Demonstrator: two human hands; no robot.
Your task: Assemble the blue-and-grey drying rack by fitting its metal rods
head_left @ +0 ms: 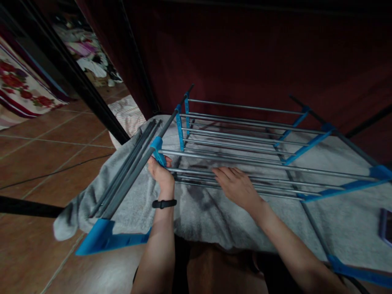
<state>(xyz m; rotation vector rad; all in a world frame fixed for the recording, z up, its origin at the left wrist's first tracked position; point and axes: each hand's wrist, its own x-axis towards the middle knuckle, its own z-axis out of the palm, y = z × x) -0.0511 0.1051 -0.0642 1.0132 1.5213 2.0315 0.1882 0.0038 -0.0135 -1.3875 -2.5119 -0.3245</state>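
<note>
A rack of grey metal rods (245,157) with blue plastic brackets rests on a grey blanket (202,220) in front of me. My left hand (161,171), a black band on its wrist, is closed around the blue bracket (157,147) at the rack's near left corner. Part of its fingers is hidden behind that bracket. My right hand (234,185) lies back-up across the lower front rods near the middle, its fingers together and curled over a metal rod (196,171). The thumb of this hand is out of sight.
Grey poles (128,175) run along the left side to a blue plastic foot (104,237). Behind stands a dark red cloth (245,61). Black frame bars (76,81) cross the left. A phone-like object (386,226) lies at the right edge. A cable (61,171) crosses the tiled floor.
</note>
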